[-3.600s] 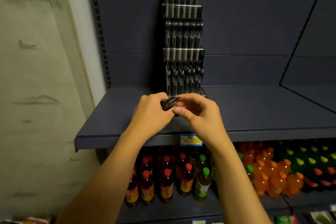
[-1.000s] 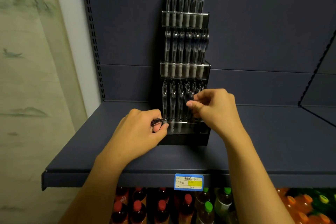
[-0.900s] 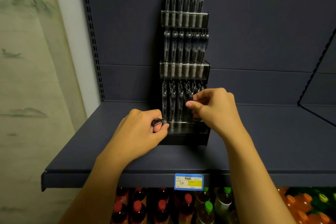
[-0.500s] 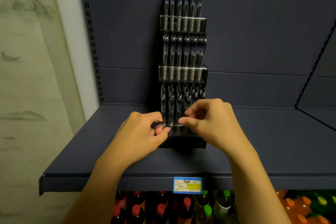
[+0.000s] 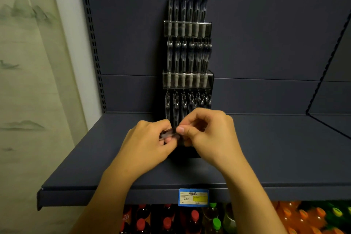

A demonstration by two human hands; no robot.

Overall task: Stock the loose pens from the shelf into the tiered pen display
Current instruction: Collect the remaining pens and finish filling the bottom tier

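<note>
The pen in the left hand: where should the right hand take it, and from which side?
Pinch the free end of the pen, which pokes out rightward from the left hand. Come from the right, where the right hand is: the rest is buried in the left fist.

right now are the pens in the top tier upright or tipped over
Upright. The top-tier pens stand side by side in the tiered pen display, tips pointing straight up above its clear front rail.
</note>
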